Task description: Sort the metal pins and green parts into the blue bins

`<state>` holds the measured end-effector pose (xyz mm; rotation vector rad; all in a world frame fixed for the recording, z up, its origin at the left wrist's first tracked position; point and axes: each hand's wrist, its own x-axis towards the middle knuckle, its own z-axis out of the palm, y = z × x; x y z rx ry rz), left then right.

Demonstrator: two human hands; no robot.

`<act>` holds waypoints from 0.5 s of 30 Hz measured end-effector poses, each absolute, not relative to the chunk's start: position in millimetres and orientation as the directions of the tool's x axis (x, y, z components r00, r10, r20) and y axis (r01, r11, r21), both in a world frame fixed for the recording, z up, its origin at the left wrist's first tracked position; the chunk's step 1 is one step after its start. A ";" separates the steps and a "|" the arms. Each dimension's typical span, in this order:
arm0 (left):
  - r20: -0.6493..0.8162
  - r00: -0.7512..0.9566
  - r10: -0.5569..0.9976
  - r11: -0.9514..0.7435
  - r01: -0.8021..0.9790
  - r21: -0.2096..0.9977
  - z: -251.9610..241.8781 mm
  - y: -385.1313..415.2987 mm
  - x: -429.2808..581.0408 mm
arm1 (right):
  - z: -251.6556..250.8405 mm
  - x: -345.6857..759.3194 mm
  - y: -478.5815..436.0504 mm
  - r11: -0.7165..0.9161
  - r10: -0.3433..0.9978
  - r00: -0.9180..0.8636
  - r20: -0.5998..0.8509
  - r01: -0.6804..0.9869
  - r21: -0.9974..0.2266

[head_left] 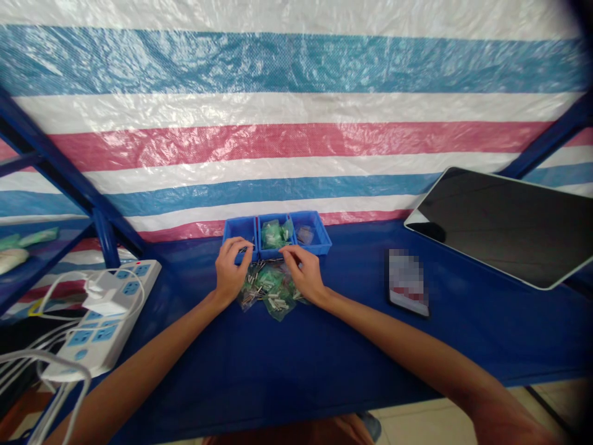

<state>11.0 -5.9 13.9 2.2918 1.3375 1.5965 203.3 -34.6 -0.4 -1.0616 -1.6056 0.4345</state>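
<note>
My left hand (230,271) is at the front of the left blue bin (239,226), fingers curled together over its near edge. A few small dark pieces show by those fingertips, but I cannot make out what is pinched. My right hand (306,275) has thumb and forefinger closed near the front wall of the middle bin, on something too small to name. Green plastic bags (273,233) fill that middle bin. Below and between both hands lies a pile of small metal pins (277,303) on green and clear plastic bags (282,314).
The right blue bin (319,233) holds a small clear bag (304,235). A phone (408,284) lies right of my right hand, with a dark-screened display (504,225) behind it. At left is a white power strip (125,321) with cables. A striped sheet (296,145) hangs behind.
</note>
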 end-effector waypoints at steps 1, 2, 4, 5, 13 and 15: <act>0.732 0.186 0.656 -0.670 0.590 0.451 17.6 -6.9 9.6 | 5.8 204.4 -33.1 0.515 0.819 0.011 0.573 0.426 -0.744; 0.709 0.280 0.647 -0.706 0.569 0.420 21.7 -7.6 7.6 | 12.5 206.1 -31.8 0.508 0.825 -0.012 0.564 0.454 -0.732; 0.603 0.490 0.630 -0.761 0.547 0.350 30.5 -8.8 2.2 | 25.7 211.2 -30.6 0.509 0.841 -0.132 0.525 0.522 -0.684; 0.536 0.569 0.624 -0.773 0.548 0.319 34.7 -9.4 -1.5 | 31.0 214.9 -31.5 0.511 0.849 -0.206 0.487 0.556 -0.655; 0.126 0.780 0.613 -0.785 0.584 0.205 27.0 -27.9 -35.9 | 5.7 250.9 -68.2 0.610 0.790 -0.583 0.189 0.716 -0.339; 0.086 0.787 0.611 -0.783 0.586 0.207 15.5 -32.5 -36.6 | -8.5 253.2 -73.7 0.614 0.787 -0.595 0.164 0.726 -0.310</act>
